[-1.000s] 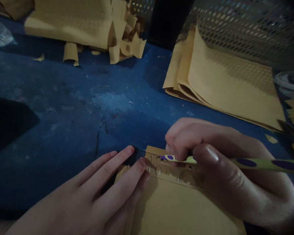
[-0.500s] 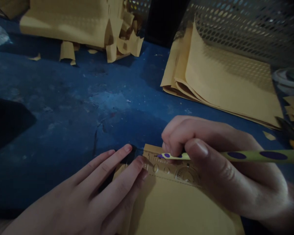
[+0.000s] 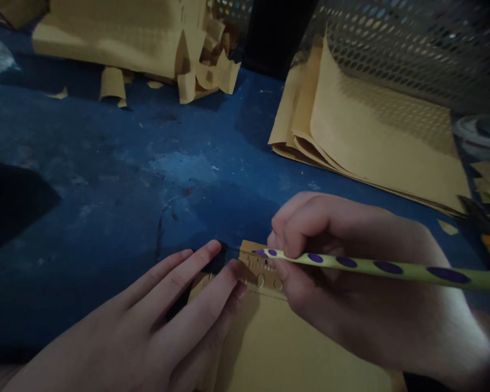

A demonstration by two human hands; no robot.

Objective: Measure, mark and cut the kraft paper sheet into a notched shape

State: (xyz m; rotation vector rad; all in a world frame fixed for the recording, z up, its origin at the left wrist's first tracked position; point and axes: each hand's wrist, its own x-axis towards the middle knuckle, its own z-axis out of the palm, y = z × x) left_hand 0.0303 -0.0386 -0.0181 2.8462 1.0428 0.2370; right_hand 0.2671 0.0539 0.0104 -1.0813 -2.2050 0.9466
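My right hand grips a yellow-green pencil with purple spots, its purple tip pointing left at the upper edge of a clear plastic ruler. The ruler, with cut-out circles, lies across the top of a tan paper sheet. Its right part is hidden by my right hand. At the ruler's left end my left hand lies with fingers stretched and apart, the index fingertip pressing on the ruler's end.
Folded brown paper lies at the back right, against a perforated metal panel. More brown paper and curled scraps sit at the back left. A dark object rests on the blue table at left.
The pencil tip has moved slightly left and up to the ruler's upper edge. My right thumb has shifted left and down, and the pencil's back end has dipped. My left hand stays put.
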